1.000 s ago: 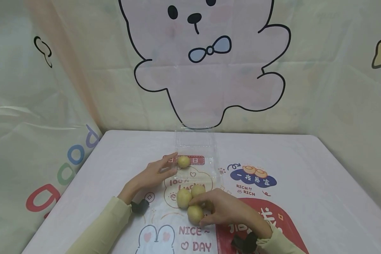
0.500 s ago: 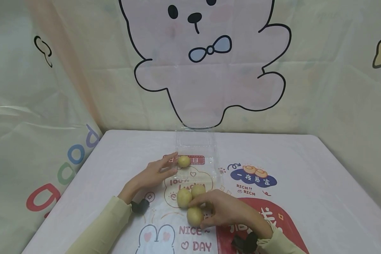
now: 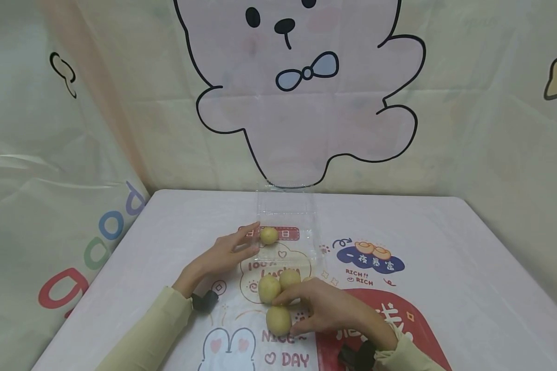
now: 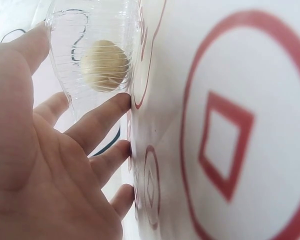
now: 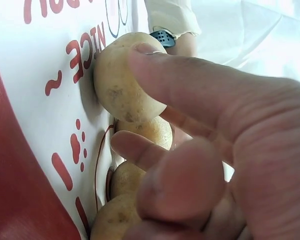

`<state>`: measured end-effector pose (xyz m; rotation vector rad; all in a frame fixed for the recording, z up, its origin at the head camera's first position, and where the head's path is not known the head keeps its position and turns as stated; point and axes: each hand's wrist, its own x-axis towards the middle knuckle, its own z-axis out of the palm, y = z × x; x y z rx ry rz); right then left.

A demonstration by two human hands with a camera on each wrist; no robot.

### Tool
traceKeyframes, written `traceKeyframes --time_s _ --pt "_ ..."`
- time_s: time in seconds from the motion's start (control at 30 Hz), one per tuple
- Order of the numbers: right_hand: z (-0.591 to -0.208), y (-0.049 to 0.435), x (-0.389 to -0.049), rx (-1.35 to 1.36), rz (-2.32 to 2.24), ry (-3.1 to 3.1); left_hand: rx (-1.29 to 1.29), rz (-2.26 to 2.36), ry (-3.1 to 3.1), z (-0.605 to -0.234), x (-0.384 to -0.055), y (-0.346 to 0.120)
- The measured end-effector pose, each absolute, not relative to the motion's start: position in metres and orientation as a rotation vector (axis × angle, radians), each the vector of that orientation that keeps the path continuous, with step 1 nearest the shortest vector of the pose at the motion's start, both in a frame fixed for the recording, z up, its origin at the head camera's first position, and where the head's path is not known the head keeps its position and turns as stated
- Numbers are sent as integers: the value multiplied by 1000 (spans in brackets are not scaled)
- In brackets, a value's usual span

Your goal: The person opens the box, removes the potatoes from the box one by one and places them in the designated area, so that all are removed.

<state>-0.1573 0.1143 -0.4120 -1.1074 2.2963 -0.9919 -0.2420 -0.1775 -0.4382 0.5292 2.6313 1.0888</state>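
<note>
My right hand lies low over the table, its thumb at the right side of the nearest potato and its forefinger across the far side. In the right wrist view the thumb overlaps this potato, and the other fingers are apart. Two more potatoes, one on the left and one on the right, sit just beyond it. With fingers spread, my left hand touches the left side of a clear plastic box. Inside the box, near its left wall, rests a single potato.
The box's clear lid stands raised at the back edge of the table. A printed mat with red and blue pictures covers the front middle of the white table. A cartoon curtain hangs behind.
The nearest potato has shifted slightly left and toward the front, away from the right palm. My right hand has barely moved, and the left hand stays at the box.
</note>
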Motion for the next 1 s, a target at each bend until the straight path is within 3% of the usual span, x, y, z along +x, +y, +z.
traceKeyframes --time_s 1.0 --pt "-407 116 -156 -1118 -969 2317 565 1123 2611 -440 -242 -179"
